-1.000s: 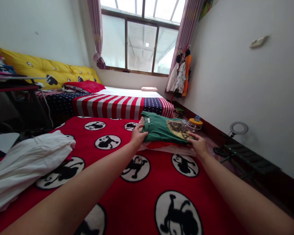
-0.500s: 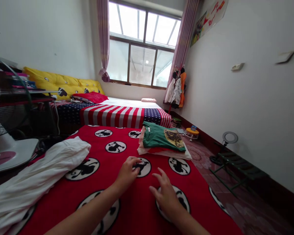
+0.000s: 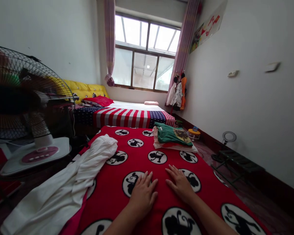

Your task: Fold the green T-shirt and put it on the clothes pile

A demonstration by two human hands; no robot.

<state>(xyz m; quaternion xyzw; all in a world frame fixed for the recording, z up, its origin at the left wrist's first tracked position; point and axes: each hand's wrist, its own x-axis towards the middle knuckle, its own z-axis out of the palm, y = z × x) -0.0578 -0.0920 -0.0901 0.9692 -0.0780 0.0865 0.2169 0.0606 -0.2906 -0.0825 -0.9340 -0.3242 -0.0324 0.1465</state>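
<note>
My left hand [image 3: 144, 192] lies palm down on the red cloth [image 3: 159, 178] with its fingers spread, partly over a white circle with a black monkey figure. To its right, my right hand [image 3: 180, 184] also rests flat on the cloth, fingers apart and holding nothing. Beyond the hands, at the cloth's far right corner, lies a stack of folded clothes with a green T-shirt [image 3: 172, 134] on top, its gold-and-dark print facing up. Along the left side stretches a crumpled white garment [image 3: 85, 173], with a bit of pink fabric showing under its lower edge.
An electric fan [image 3: 39, 150] stands close on the left. Behind the red cloth is a bed with a striped, starred cover [image 3: 127, 117]. On the right floor are a dark folding stool [image 3: 237, 161], a ring light [image 3: 229, 137] and a small yellow stool [image 3: 194, 132].
My hands, curled and held in the air before, have come down flat with fingers spread. The view has turned left, bringing more of the fan and white garment into sight.
</note>
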